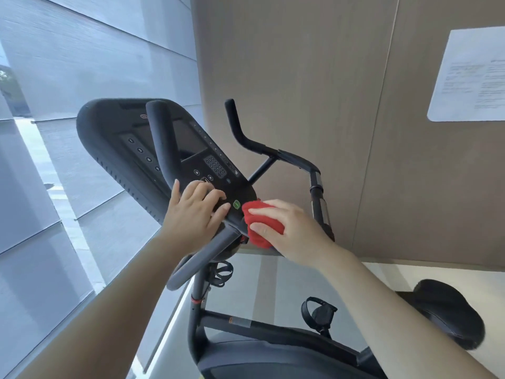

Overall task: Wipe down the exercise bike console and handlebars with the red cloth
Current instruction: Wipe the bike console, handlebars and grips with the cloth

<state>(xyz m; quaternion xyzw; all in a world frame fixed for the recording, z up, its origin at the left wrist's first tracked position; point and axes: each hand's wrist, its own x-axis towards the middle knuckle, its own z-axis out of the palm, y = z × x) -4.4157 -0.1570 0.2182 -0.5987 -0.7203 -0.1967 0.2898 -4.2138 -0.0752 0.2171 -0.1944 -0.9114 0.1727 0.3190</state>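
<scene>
From the head camera, the only view we have, we judge the wipe to be somewhere in its console stage. The red cloth (259, 222) is bunched against the lower right corner of the console (164, 138), just beside the green button (236, 204), so that edge is the part in hand. Nothing in the picture tells us which areas are already clean; the dark panel looks the same all over. The handlebars (273, 150) reach away on the far side with no cloth near them, and the near grey bar (202, 255) passes under both wrists, so we take the bars as likely still to do.

Our right hand (289, 231) is closed around the cloth, thumb and fingers pressing it to the console rim. Our left hand (195, 212) holds nothing: its fingers lie spread and flat on the lower console face, seemingly bracing it, though we cannot tell how hard it bears down.
</scene>
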